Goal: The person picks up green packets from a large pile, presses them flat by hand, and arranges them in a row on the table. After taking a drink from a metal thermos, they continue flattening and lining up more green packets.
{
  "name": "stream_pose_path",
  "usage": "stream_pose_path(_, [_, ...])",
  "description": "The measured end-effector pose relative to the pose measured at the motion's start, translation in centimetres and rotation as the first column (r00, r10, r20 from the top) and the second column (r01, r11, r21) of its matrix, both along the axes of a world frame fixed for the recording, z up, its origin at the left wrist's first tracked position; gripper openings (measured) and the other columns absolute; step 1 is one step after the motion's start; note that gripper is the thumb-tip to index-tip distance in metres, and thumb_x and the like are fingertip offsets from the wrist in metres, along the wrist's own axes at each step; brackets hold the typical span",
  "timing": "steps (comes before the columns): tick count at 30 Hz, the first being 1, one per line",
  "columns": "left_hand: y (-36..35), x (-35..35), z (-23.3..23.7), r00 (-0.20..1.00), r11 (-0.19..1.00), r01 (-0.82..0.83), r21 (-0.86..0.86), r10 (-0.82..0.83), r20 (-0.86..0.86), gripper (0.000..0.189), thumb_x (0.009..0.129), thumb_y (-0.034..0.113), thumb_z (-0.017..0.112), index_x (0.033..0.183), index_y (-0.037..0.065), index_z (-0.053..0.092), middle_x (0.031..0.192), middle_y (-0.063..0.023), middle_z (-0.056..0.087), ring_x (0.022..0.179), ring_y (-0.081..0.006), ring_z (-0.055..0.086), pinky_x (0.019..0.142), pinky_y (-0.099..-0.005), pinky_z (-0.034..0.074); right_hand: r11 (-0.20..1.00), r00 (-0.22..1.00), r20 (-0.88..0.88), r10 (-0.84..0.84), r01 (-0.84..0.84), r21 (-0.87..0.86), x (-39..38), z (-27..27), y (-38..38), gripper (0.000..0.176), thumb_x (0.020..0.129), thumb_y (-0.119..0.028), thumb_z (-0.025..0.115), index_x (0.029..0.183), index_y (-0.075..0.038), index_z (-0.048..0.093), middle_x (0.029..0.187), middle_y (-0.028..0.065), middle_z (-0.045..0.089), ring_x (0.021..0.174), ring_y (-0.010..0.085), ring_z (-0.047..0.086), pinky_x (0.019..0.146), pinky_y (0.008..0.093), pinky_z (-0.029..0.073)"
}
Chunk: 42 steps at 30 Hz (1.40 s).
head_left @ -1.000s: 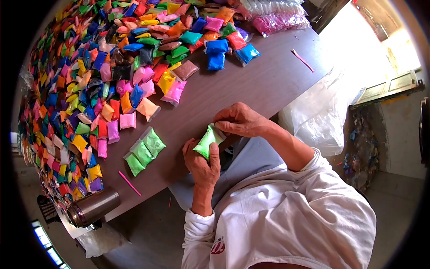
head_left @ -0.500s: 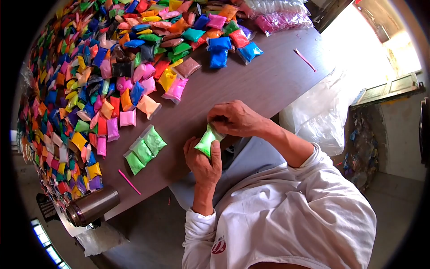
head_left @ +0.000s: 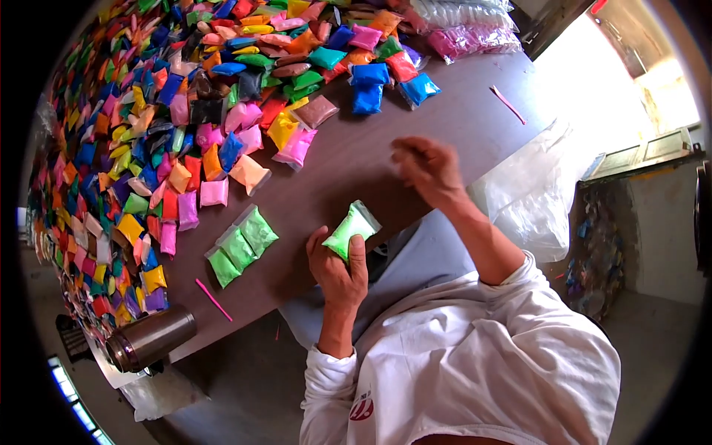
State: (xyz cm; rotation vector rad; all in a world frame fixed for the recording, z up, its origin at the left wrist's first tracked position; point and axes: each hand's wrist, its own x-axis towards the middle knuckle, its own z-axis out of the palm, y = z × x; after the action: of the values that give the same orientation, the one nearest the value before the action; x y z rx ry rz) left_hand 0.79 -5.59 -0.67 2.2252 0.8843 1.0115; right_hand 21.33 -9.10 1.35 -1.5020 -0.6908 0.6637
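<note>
My left hand point(head_left: 337, 273) is closed around a small clear bag of light green material point(head_left: 350, 228), with the thumb pressed on its lower side. The bag's see-through end points up and to the right, away from the palm. My right hand point(head_left: 432, 169) is in the air over the table edge, apart from the bag. Motion smears its fingers, and I cannot make out anything in them. To the left of my left hand, three similar green bags point(head_left: 242, 248) lie side by side on the table.
A large heap of small colourful bags point(head_left: 178, 119) covers the table's left and far side. Blue bags point(head_left: 367, 96) lie near its edge. A pink stick point(head_left: 213, 300) and a metal flask point(head_left: 152, 340) are at lower left. Clear plastic sheeting point(head_left: 530, 196) hangs at the right edge.
My right hand has let go of the green bag's upper end and moved up and right. The left hand has stayed in place, still holding the bag.
</note>
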Motion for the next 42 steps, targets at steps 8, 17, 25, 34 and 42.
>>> stream_pose_path(8, [0.1, 0.4, 0.2, 1.000, 0.998, 0.000, 0.070, -0.001, 0.019, 0.031, 0.092, 0.026, 0.053, 0.078, 0.000, 0.060, 0.069, -0.0135, 0.057, 0.070, -0.0333, 0.054, 0.088, -0.0423, 0.042, 0.992, 0.978, 0.178, -0.113, 0.121, -0.037, 3.3, 0.8, -3.5, 0.015, 0.091, -0.010, 0.057, 0.097, 0.001, 0.064, 0.081, 0.0028, 0.061, 0.067, 0.0088, 0.057, 0.059, 0.0237, 0.048])
stream_pose_path(17, [-0.1, 0.4, 0.4, 0.997, 0.999, -0.031, 0.043, 0.028, 0.070, 0.032, 0.092, 0.027, 0.053, 0.079, -0.002, 0.059, 0.072, -0.0176, 0.058, 0.073, -0.0363, 0.055, 0.088, -0.0454, 0.043, 0.838, 0.755, 0.429, 0.496, -0.545, -0.008, -1.4, 1.2, -0.3, 0.016, 0.085, -0.008, 0.062, 0.099, 0.000, 0.065, 0.089, 0.0106, 0.064, 0.076, 0.0198, 0.061, 0.066, 0.0301, 0.049])
stream_pose_path(25, [-0.2, 0.4, 0.1, 0.998, 0.999, -0.029, 0.014, 0.028, 0.048, 0.033, 0.091, 0.028, 0.054, 0.081, -0.003, 0.060, 0.076, -0.0190, 0.059, 0.078, -0.0376, 0.056, 0.089, -0.0453, 0.043, 0.812, 0.796, 0.166, 0.582, -0.578, -0.076, -1.6, 1.2, -0.2, 0.020, 0.087, -0.011, 0.060, 0.101, 0.003, 0.065, 0.089, 0.0113, 0.065, 0.080, 0.0191, 0.063, 0.072, 0.0300, 0.050])
stream_pose_path(34, [-0.2, 0.3, 0.0, 0.999, 1.000, -0.027, -0.003, 0.027, 0.038, 0.034, 0.092, 0.029, 0.054, 0.085, -0.004, 0.061, 0.081, -0.0207, 0.060, 0.083, -0.0384, 0.057, 0.089, -0.0457, 0.042, 0.749, 0.744, 0.085, 0.662, -0.661, -0.051, -0.9, 0.5, 0.2, 0.026, 0.091, -0.019, 0.062, 0.103, 0.004, 0.064, 0.086, 0.0080, 0.066, 0.079, 0.0124, 0.060, 0.072, 0.0273, 0.049])
stream_pose_path(42, [-0.2, 0.3, -0.2, 0.999, 1.000, -0.026, 0.000, 0.026, 0.031, 0.034, 0.092, 0.029, 0.053, 0.086, -0.004, 0.061, 0.080, -0.0201, 0.060, 0.081, -0.0377, 0.057, 0.090, -0.0453, 0.042, 0.710, 0.690, -0.214, 0.692, -0.704, 0.028, -0.3, 0.6, 0.5, 0.031, 0.093, -0.022, 0.059, 0.106, 0.005, 0.063, 0.087, 0.0041, 0.065, 0.076, 0.0092, 0.059, 0.069, 0.0231, 0.051])
